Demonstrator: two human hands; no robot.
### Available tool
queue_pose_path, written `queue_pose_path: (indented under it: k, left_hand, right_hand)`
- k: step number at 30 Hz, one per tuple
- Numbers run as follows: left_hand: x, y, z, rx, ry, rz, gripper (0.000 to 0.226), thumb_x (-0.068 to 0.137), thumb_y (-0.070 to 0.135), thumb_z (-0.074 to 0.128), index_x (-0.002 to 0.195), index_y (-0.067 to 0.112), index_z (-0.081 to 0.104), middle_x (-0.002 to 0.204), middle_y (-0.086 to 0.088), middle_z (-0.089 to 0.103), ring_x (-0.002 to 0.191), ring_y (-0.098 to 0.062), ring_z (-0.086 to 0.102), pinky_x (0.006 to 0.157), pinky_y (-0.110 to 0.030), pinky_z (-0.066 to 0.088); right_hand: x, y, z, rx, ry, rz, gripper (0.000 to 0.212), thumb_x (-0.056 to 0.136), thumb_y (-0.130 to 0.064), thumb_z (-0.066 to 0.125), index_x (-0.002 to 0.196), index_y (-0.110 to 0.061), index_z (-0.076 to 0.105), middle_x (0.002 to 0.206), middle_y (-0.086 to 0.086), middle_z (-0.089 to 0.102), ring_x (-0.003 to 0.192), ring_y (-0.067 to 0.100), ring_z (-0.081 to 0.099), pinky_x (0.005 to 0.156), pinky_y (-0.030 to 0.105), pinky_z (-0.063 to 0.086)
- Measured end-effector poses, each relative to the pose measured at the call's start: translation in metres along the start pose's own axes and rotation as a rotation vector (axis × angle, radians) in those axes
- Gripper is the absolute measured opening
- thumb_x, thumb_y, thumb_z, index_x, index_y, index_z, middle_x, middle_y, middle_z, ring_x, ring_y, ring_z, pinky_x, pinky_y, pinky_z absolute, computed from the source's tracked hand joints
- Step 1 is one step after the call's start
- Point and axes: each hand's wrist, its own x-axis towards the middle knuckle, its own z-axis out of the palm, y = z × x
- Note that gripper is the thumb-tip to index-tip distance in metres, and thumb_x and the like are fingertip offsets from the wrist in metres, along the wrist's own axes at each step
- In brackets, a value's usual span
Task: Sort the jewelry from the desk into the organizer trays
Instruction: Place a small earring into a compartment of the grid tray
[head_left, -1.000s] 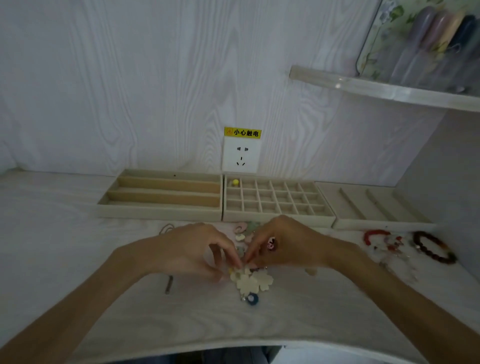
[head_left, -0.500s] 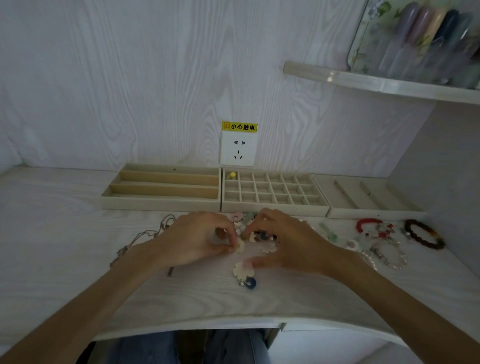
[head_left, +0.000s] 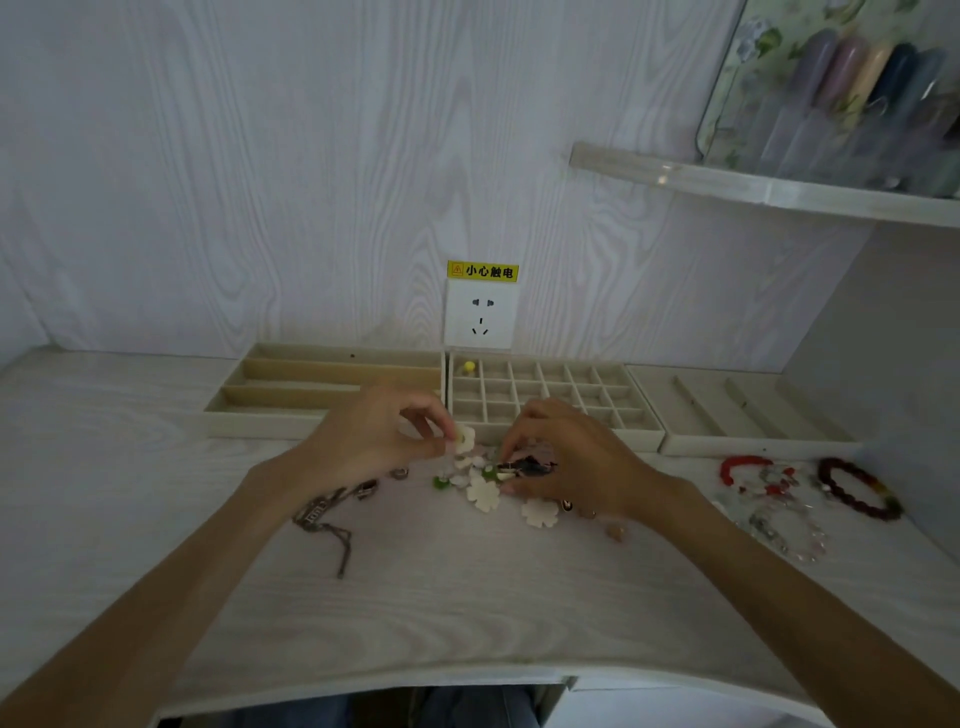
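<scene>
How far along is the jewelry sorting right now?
Barely started. Done: one yellow piece sits in a back corner cell of the grid tray. In hand: the left hand pinches a white flower piece, while the right hand picks at the small pile. Left: that pile, the chain, and the bracelets.

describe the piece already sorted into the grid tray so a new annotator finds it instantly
Start at the wall socket with the yellow warning label; directly below it on the desk sits the grid tray of small square cells, the middle of three organizer trays. In its back-left corner cell is a small yellow bead-like piece. It is the only item visible in any cell, and the only yellow one.
</scene>
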Motion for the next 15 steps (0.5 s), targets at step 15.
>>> queue_pose_path:
  k: [15]
  left_hand:
    - [0.116, -0.012, -0.054, -0.048, -0.094, -0.235, 0.016, 0.071, 0.02, 0.081, 0.085, 0.016, 0.075, 0.084, -0.004, 0.074, 0.08, -0.013, 0.069, 0.072, -0.018, 0.048]
  right_hand:
    - [0.111, 0.024, -0.055, 0.386, -0.009, 0.065, 0.028, 0.072, -0.012, 0.078, 0.099, -0.015, 0.07, 0.086, 0.001, 0.068, 0.067, -0.002, 0.059, 0.064, 0.008, 0.044]
